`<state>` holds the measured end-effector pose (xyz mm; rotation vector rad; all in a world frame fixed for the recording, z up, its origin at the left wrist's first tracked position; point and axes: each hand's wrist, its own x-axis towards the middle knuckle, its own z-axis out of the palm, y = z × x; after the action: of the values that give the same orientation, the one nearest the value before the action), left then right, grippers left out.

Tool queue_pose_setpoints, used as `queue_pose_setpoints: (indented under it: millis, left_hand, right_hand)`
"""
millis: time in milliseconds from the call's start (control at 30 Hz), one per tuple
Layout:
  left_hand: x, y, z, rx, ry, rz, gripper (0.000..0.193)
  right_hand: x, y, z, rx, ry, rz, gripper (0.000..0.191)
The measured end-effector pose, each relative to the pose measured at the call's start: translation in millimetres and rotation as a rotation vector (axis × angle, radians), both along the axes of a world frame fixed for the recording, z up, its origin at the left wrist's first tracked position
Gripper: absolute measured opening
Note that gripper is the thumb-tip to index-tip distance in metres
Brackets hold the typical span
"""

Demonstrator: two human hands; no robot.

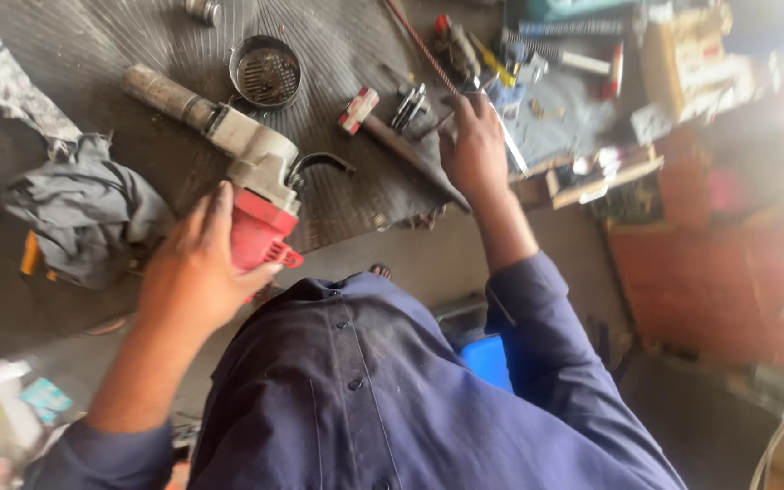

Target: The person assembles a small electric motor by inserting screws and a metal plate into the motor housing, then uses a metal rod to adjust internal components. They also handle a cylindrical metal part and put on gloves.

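Ribbed bench mat (138, 36): one power tool (247, 172) under left hand (194, 272); right hand (474, 145) fingers pinching one rod (510, 145)

A dark ribbed tabletop (338, 54) carries a power tool (247, 172), a round strainer (266, 73) at twelve o'clock of it, and a grey rag (83, 209) at nine.

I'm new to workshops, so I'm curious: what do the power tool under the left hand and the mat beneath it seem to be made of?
The power tool looks mixed: a glossy red rear housing, probably plastic, under the left hand, then a dull grey-cream body and a worn cylindrical nose, likely metal.

The mat seems dark rubber, judging by its fine ribbed lines and matte sheen, though blur leaves that open.
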<state>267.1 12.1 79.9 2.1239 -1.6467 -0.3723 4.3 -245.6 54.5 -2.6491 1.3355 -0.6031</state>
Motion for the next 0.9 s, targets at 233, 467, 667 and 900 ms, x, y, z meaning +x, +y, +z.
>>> queue_pose_setpoints:
  millis: [233, 467, 667, 900]
  left_hand:
    - [-61, 0, 22, -0.325, 0.027, 0.075, 0.02]
    - [-176, -50, -33, -0.336, 0.522, 0.04, 0.031]
    - [-208, -78, -72, -0.226, 1.211, 0.095, 0.058]
    - [-217, -81, -93, -0.391, 1.512, 0.493, 0.056]
  right_hand:
    - [-30, -54, 16, 0.002, 0.265, 0.405, 0.024]
    - [-87, -49, -8, 0.4, -0.709, 0.016, 0.022]
    - [-184, 15, -33, 0.509, -0.524, 0.443, 0.037]
    - [-220, 63, -77, 0.439, -0.312, 0.834, 0.049]
